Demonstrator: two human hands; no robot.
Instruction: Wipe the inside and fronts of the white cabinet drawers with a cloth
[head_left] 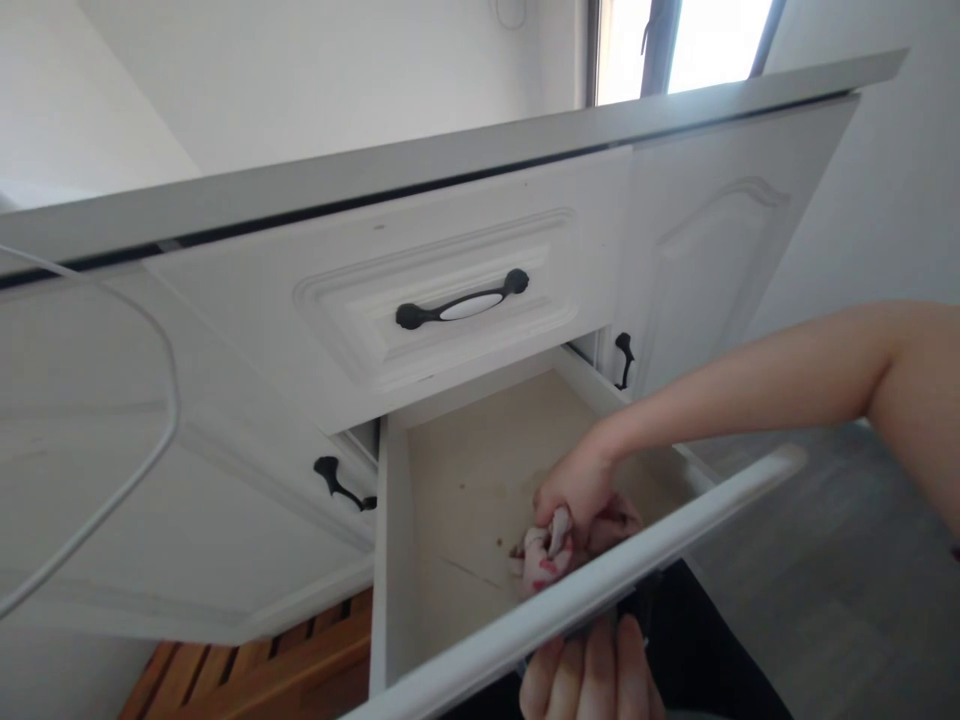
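A white drawer (391, 560) stands pulled out below a closed one. Inside it, near the front panel, my right hand (581, 485) is closed on a crumpled pale pink cloth (541, 562) with red marks. The cloth rests on or close to the drawer bottom, partly hidden by the hand and the front panel. Outside the drawer, my left hand (592, 672) has its fingers curled at the dark drawer handle (637, 605), which is mostly hidden. Brown specks and a thin dark scratch show on the drawer bottom.
Above is a closed drawer with a black and white handle (463, 306). Cabinet doors with dark handles (624, 360) flank the drawers. A white cable (174, 390) hangs at the left. Wooden slats (247, 665) lie below. A window (690, 45) is behind the countertop (450, 145).
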